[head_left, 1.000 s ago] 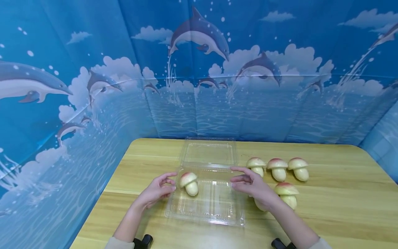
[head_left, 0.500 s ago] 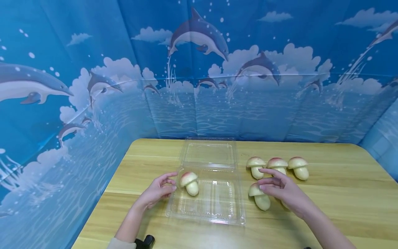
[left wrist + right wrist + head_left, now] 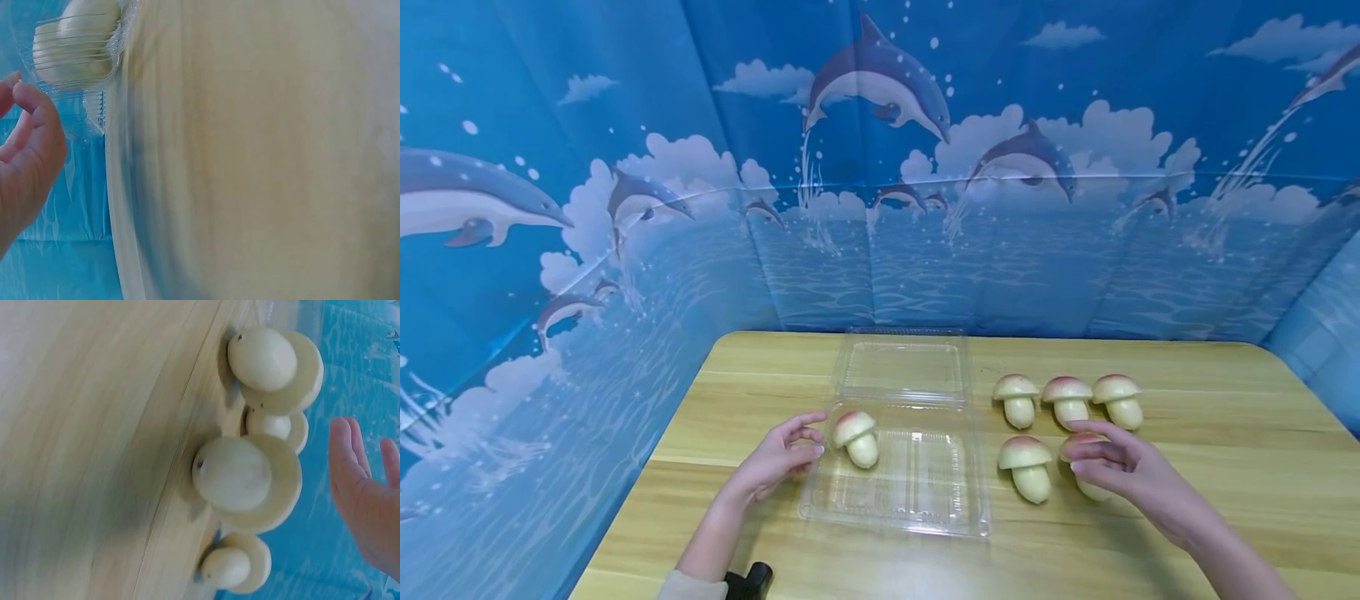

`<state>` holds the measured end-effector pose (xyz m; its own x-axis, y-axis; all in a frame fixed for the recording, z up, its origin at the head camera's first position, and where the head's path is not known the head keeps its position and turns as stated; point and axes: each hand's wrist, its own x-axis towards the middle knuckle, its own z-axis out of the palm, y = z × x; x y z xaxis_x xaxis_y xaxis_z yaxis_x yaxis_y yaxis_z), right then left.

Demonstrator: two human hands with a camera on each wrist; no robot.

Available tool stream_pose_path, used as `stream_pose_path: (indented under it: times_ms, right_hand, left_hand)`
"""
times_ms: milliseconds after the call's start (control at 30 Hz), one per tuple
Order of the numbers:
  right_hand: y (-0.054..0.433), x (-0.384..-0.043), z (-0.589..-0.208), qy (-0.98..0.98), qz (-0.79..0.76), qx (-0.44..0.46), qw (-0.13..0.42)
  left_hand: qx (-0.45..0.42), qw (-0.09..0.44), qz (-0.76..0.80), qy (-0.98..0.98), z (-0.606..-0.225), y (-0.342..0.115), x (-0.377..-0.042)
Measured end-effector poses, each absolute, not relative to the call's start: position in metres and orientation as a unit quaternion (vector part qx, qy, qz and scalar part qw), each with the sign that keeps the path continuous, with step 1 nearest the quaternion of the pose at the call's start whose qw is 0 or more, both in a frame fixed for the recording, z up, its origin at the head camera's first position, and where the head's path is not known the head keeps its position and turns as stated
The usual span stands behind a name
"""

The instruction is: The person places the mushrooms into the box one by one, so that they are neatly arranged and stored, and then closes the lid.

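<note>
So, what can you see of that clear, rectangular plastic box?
The clear, rectangular plastic box looks thin and shiny, with ribbed walls and base. It lies open on the pale wooden table, its lid folded back on the far side. A cream, pink-capped mushroom shape lies in its left part. The left hand is at its left edge; I can't tell whether it touches.

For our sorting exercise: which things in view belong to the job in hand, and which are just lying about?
Probably part of the job:
Clear container, lid open
Mushroom inside it
Five more mushrooms to its right
Left hand, beside the container
Right hand, near the mushrooms

Apparently just surroundings:
Table
Dolphin backdrop
Black device at the left wrist
</note>
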<state>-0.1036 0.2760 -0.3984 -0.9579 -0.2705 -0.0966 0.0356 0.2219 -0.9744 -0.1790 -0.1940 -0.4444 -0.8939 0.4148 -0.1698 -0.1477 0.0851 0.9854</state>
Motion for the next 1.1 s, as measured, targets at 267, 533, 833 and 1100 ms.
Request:
stream_pose_path:
  times_ms: [267,533,833,1100]
  right_hand:
    - [0.297,-0.096,-0.401,0.778,-0.606,-0.094,0.134]
    - [0.315,-0.095,-0.411,0.763,-0.623,-0.108,0.132]
    - [0.327,-0.098,-0.421,0.75,-0.636,-0.108,0.145]
    - [0.331,-0.094,-0.43,0.781,-0.608,-0.077,0.125]
  left_hand:
    - [0.098,0.211,0.663,0.712,-0.443,-0.194,-0.18]
    - [0.09,0.208,0.663,0.713,-0.443,-0.194,-0.179]
    - [0.088,0.207,0.663,0.714,-0.444,-0.194,-0.179]
    - [0.091,0.206,0.666,0.712,-0.444,-0.194,-0.179]
